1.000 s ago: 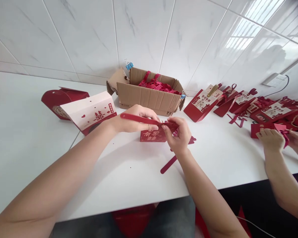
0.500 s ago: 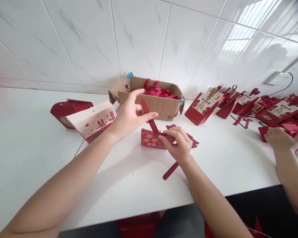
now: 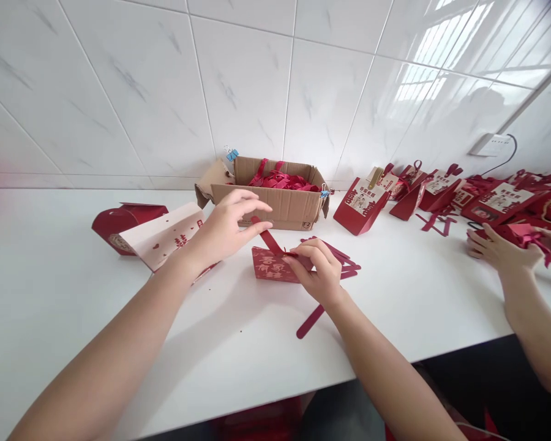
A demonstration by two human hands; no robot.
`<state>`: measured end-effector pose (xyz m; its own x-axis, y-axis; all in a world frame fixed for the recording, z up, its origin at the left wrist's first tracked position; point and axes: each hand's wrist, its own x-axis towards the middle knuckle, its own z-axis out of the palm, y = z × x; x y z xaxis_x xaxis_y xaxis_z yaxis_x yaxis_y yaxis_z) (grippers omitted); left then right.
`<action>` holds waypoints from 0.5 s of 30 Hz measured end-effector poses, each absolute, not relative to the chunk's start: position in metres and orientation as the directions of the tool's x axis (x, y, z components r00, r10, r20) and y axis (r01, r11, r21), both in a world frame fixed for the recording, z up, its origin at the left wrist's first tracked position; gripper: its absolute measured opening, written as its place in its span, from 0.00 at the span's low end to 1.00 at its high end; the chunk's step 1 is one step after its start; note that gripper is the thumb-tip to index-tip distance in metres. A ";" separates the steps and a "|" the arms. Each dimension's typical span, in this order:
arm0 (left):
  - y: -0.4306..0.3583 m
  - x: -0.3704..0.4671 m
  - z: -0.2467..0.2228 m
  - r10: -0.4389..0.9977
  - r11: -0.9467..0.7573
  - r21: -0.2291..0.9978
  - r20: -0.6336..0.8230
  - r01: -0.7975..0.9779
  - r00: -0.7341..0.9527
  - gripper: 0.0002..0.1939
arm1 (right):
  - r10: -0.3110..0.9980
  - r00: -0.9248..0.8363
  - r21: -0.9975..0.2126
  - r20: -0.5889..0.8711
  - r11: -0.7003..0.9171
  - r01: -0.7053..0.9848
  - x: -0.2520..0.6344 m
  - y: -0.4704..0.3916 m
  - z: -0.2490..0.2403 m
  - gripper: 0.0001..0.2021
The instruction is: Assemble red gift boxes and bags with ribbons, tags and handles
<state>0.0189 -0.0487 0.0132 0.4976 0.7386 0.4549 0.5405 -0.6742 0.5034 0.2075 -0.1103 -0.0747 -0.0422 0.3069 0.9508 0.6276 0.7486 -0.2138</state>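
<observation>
A small red gift box (image 3: 269, 271) with gold-toned lettering lies in front of me on the table. A flat red strap (image 3: 270, 242) slants up and left from its top edge. My right hand (image 3: 320, 269) pinches the strap's lower end at the top of the box, where the fingertips hide part of the join. Above and left of the box, my left hand (image 3: 234, 228) is open, fingers spread, its thumb close to the strap's free end. Several loose dark red straps (image 3: 344, 254) lie behind my right hand, and another strap (image 3: 310, 321) lies in front of it.
A cardboard box (image 3: 270, 207) full of red ribbons stands against the tiled wall. To the left are an open pink-lined card box (image 3: 160, 239) and a red box (image 3: 133, 217). Finished-looking red boxes (image 3: 362, 205) line the right. A co-worker's hands (image 3: 502, 251) hold a ribboned box there.
My left hand has moved off the strap a little, its fingers now straighter, and the strap leans lower. The camera view has shifted slightly. The co-worker's second hand has come into view.
</observation>
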 end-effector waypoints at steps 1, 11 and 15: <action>-0.048 0.016 0.015 0.723 -0.686 0.526 0.425 0.502 0.544 0.15 | 0.310 -0.040 -0.218 0.950 0.749 0.625 0.207 -0.110 -0.075 0.09; -0.047 0.003 0.025 0.668 -0.721 0.533 0.365 0.442 0.649 0.11 | 0.321 -0.025 -0.239 0.947 0.755 0.610 0.207 -0.111 -0.075 0.07; -0.051 0.008 0.028 0.713 -0.679 0.515 0.294 0.523 0.636 0.11 | 0.326 -0.028 -0.245 0.945 0.762 0.600 0.207 -0.111 -0.076 0.09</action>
<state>0.0078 -0.0515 0.0282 0.6361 0.7135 0.2939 0.5233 -0.6788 0.5153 0.2072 -0.1107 -0.0755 -0.0276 0.3255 0.9451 0.6001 0.7615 -0.2448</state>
